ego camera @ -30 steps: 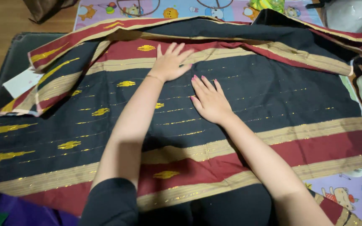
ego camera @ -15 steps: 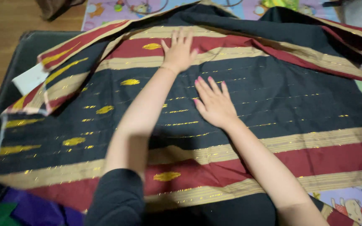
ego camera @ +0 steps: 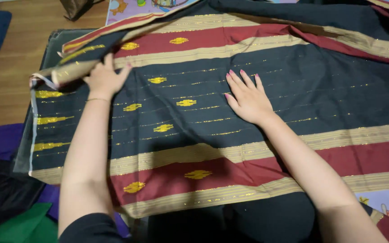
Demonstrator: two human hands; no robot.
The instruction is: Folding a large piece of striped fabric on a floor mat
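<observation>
Now the cloth point(ego camera: 257, 58) lies spread over most of the frame. Left hand point(ego camera: 105, 80) grips its folded edge at upper left, probably to pull it straight; right hand point(ego camera: 247, 98) rests open, flat at centre, pinning it.

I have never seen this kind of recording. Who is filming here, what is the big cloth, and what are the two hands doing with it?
The camera sits on a person's head and looks down, so the two bare arms are that person's own. A large dark cloth with red and beige bands and small yellow motifs lies spread over a dark table. The left hand grips the cloth's folded edge at the far left. The right hand lies flat and open on the cloth's dark middle. Below left are purple and green fabrics.
</observation>
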